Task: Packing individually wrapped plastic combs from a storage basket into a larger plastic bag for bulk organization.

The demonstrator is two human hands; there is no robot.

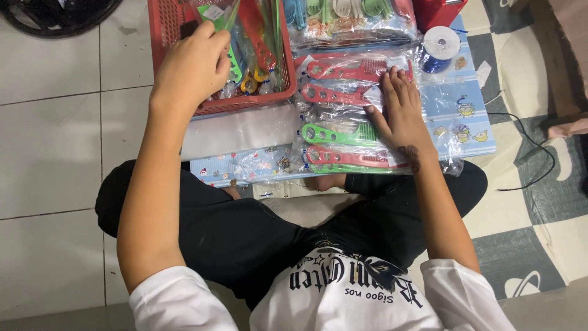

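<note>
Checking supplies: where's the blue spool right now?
In the head view the blue spool sits at upper right on the patterned blue mat, just beyond the right hand and beside the bagged combs.

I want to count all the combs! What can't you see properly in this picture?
- Head view: the right hand covers parts of the bagged combs.
- Head view: the left hand hides what lies under it in the red basket.
- Head view: the top edge cuts off the basket and the upper packets.
- The shiny wrapping blurs small pieces.
</note>
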